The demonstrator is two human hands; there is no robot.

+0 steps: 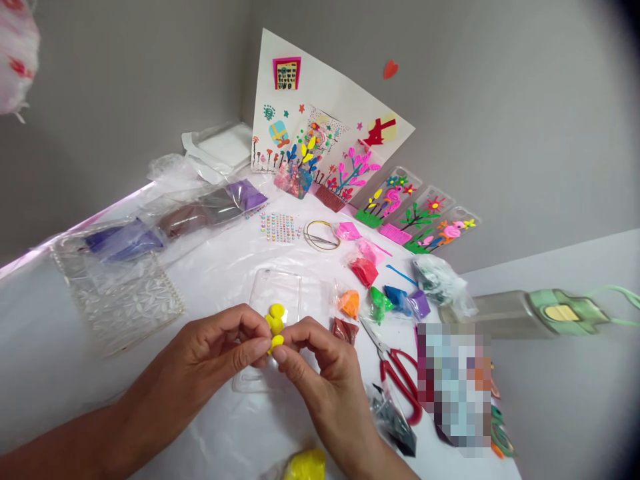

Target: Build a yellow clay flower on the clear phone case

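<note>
My left hand (225,350) and my right hand (323,370) meet above a clear phone case (263,287) lying on the table. Between their fingertips is a small piece of yellow clay (275,343), with both hands pinched closed on it. Just beyond it are rounded yellow clay blobs (277,311); I cannot tell whether they join the pinched piece or rest on the case. A bigger lump of yellow clay in a bag (307,465) sits at the near edge of view.
Bagged clay in several colours, such as an orange lump (349,303), lies to the right, with red-handled scissors (400,380). A bottle (530,313) lies farther right. Decorated cases (390,197) lean at the back. Plastic packages (125,287) cover the left side.
</note>
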